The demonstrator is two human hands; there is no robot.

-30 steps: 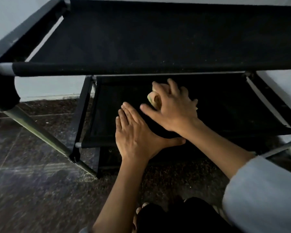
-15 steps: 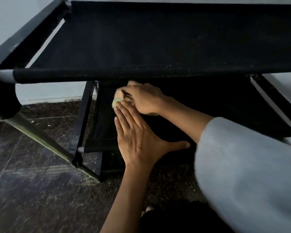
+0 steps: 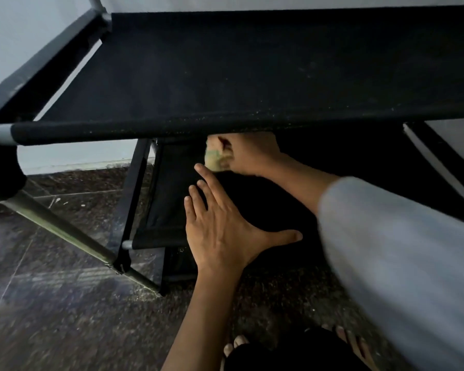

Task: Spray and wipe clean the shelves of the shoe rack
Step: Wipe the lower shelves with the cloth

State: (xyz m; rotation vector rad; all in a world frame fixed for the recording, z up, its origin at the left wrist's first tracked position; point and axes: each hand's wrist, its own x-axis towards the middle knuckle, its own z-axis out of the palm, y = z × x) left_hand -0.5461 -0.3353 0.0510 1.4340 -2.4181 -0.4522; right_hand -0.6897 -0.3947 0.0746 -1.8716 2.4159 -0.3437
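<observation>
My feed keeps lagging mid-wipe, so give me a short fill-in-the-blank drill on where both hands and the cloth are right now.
1. The right hand grips a crumpled yellowish cloth on the ____ black fabric shelf.
2. The left hand lies ____ on that shelf, fingers straight.
3. Pale dust specks show along the front edge of the ____ black fabric shelf.
4. The grey metal tube of the frame slants down to the dark ____.

Missing words: lower; flat; upper; floor

We wore a loose pale grey sleeve (image 3: 402, 263) on the right arm; the left forearm (image 3: 198, 317) was bare. Our toes (image 3: 236, 344) showed bare beside dark clothing (image 3: 292, 352) over our lap.
</observation>
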